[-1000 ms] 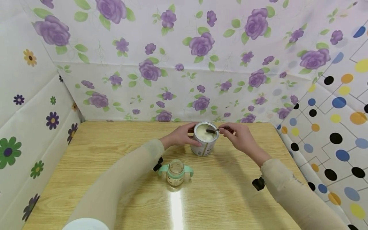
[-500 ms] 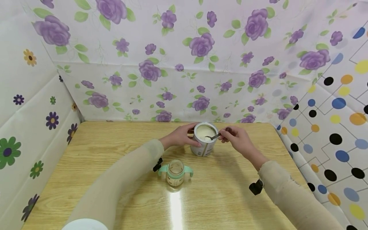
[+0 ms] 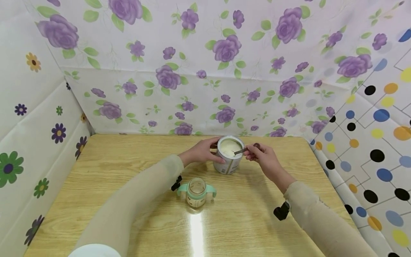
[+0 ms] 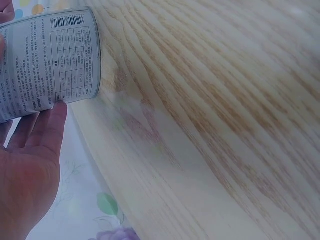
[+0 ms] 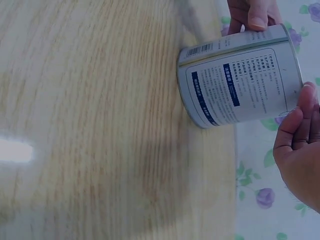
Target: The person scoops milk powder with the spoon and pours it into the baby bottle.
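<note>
A tin of pale powder [image 3: 228,167] stands upright near the back of the table. My left hand [image 3: 201,151] grips it from the left, thumb at the front and fingers behind; the left wrist view shows this hand [image 4: 31,172] against the printed label. Over the rim, my right hand [image 3: 265,160] pinches a dark-handled spoon [image 3: 241,151], whose bowl end dips into the powder [image 3: 228,147] and is mostly hidden. From the right wrist, my right hand [image 5: 302,160] appears beside the tin's rim. A baby bottle [image 3: 196,194] with mint-green handles stands uncapped in front of the tin.
The wooden table [image 3: 154,228] meets a purple-flowered cloth [image 3: 135,103] just behind the tin. A dotted cloth [image 3: 369,157] lines the right side. Part of a white round object [image 3: 94,251] shows at the bottom left.
My right hand has drawn slightly toward me and tilted the spoon, and its bowl has gone from lying over the powder to dipping in near the right rim. The left hand keeps its grip.
</note>
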Tool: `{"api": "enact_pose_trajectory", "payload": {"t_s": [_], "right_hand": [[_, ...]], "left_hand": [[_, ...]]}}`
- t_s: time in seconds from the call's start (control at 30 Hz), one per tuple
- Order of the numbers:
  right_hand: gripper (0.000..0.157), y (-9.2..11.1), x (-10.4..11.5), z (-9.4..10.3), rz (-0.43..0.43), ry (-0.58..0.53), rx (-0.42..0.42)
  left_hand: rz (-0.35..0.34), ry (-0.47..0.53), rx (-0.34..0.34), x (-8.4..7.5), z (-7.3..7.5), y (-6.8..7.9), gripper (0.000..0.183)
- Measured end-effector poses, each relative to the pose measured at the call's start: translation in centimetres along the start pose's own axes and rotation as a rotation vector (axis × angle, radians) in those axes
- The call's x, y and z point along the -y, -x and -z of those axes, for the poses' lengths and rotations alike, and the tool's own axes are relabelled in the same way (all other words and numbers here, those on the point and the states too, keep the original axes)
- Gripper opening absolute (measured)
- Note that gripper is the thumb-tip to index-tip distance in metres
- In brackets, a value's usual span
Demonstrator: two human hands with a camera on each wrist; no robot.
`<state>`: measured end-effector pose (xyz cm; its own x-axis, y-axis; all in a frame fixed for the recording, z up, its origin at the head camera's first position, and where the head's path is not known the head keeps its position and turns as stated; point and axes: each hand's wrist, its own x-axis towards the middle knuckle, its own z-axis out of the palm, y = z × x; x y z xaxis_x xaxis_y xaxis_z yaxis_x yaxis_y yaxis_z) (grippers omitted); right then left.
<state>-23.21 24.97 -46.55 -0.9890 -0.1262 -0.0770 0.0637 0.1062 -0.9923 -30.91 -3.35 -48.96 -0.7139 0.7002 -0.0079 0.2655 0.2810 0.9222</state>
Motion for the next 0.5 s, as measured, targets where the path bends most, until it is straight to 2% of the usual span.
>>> {"api": "enact_pose_trajectory", "payload": {"t_s": [0.23, 0.5], "right_hand": [[0.038, 0.19, -0.58, 0.0, -0.061, -0.219, -0.026], [0.026, 0.41, -0.53, -0.02, -0.099, -0.366, -0.061]], "left_hand": [[-0.006, -0.003, 0.006, -0.09, 0.06, 0.05, 0.097], [-0.009, 0.006, 0.013, 0.06, 0.08, 0.1, 0.096]]}}
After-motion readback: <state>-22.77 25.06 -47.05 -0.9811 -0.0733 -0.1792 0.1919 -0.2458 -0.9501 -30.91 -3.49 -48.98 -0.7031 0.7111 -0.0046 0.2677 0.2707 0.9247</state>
